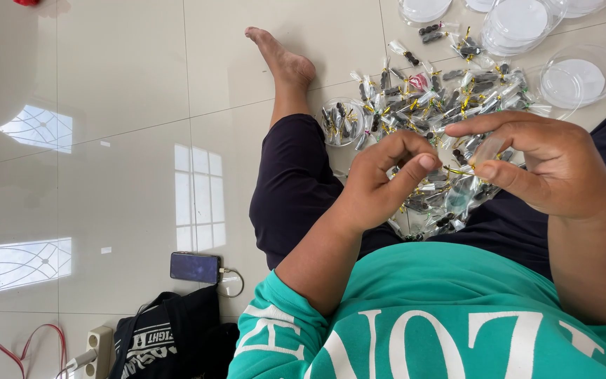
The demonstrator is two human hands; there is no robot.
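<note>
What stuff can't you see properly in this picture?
- Little packet pinched in the right hand: mostly hidden by fingers, contents unclear, head view.
- Gold twist tie by the left hand: too thin to tell which fingers grip it.
- Dark bits inside the pile of packets: too small to identify.
- Clear lids: cut off by the top edge.
- Power strip: cut off at the bottom edge.

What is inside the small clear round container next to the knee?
The round container holds several small clear packets with dark pieces inside, closed with gold twist ties. More such packets lie heaped beside it on the floor. How many it holds, and its bottom, cannot be seen.
</note>
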